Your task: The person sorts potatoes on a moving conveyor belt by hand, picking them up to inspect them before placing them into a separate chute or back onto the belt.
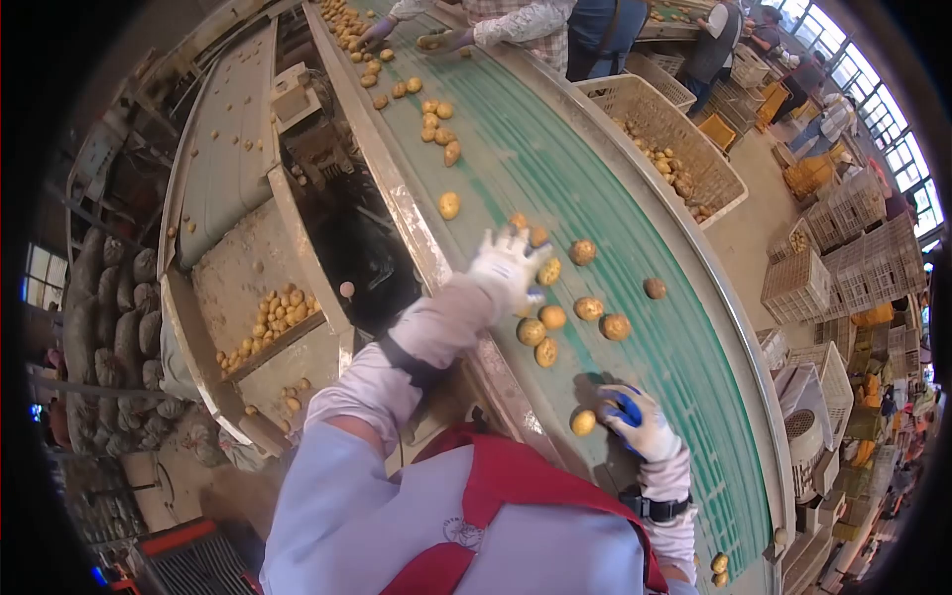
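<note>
My left hand [509, 268], in a white glove with blue on its underside, reaches over the green conveyor belt [615, 238]. Its fingers are spread among several potatoes; one potato [548, 271] lies by the fingertips. Lower on the belt, my right hand [643, 422], gloved white with a blue palm, is loosely curled with a gap between thumb and fingers. A yellow potato [583, 422] lies just left of it, and I see nothing held. Between the hands, more potatoes [589, 308] sit loose on the belt. Under my left palm the view is blocked.
Across the belt, a person's gloved hands [446, 41] work near other potatoes. Metal rails [416, 228] edge the belt. A large crate [734, 183] with potatoes stands beyond the right rail. On the left is a second conveyor [223, 149]; stacked crates [863, 258] stand right.
</note>
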{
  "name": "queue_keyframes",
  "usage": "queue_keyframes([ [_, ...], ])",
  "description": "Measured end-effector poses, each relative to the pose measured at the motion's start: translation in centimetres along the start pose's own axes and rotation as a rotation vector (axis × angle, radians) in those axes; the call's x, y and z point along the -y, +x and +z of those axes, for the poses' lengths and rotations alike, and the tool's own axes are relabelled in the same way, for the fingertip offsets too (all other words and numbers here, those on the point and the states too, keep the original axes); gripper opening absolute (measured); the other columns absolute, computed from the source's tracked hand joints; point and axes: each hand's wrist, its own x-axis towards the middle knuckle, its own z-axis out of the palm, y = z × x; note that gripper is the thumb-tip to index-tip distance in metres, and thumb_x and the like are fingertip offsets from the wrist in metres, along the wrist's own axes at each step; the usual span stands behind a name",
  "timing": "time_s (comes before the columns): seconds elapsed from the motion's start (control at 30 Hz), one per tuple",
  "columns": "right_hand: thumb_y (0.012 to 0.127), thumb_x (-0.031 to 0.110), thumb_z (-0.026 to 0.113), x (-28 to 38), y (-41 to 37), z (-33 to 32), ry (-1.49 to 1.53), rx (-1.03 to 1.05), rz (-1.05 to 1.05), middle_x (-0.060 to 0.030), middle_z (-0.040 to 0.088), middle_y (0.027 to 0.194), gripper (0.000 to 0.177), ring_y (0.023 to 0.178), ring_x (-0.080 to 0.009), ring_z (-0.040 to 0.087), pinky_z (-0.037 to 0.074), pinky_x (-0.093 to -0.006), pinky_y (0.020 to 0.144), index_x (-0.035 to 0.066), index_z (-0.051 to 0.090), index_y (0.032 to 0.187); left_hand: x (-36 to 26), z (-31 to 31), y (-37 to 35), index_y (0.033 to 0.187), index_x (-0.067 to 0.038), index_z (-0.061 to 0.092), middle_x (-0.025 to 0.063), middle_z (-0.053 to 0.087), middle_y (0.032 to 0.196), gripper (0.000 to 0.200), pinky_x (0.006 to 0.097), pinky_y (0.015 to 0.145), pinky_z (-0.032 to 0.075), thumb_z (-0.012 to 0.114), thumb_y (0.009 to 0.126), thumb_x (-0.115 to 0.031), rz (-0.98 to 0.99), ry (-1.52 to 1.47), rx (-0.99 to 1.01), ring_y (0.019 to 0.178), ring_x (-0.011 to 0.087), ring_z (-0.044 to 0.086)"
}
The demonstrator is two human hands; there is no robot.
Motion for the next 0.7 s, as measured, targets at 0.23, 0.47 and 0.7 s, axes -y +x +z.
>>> queue_keyframes([
  [0.23,0.095,0.026,0.063,0.9,-4.0,-0.6,0.788,-0.41,0.294,-0.0056,0.06,0.094,0.045,0.073,-0.0118,0.056,0.046,-0.025,0.064,-0.004,0.055,0.128,-8.3,0.7,-4.0,0.142,-0.016,0.046,0.0179,0.042,0.145,0.065,0.0456,0.108,0.039,0.071,0.085,-0.031,0.576,-0.976,0.305,0.128,0.038,0.047],
  [0.47,0.082,0.011,0.064,7.8,2.4,2.2,-0.077,-0.135,-0.257,-0.0234,0.052,0.132,0.054,0.12,-0.042,0.052,0.042,-0.0434,0.102,0.003,0.051,0.134,-7.1,-0.4,-9.2,0.146,0.0,0.034,0.0101,0.052,0.128,0.055,0.0336,0.094,0.05,0.055,0.099,-0.021,-0.017,-2.18,0.494,0.118,0.0195,0.054],
  [0.7,0.085,0.014,0.064,6.0,2.2,2.4,-0.122,-0.035,-0.166,-0.0221,0.057,0.126,0.049,0.117,-0.0404,0.055,0.046,-0.043,0.098,0.004,0.053,0.131,0.5,-1.8,-16.7,0.124,0.011,0.054,-0.0003,0.044,0.066,0.044,0.0225,0.052,0.039,0.058,0.09,-0.016,-0.362,-2.324,-0.028,0.053,0.0092,0.042],
])
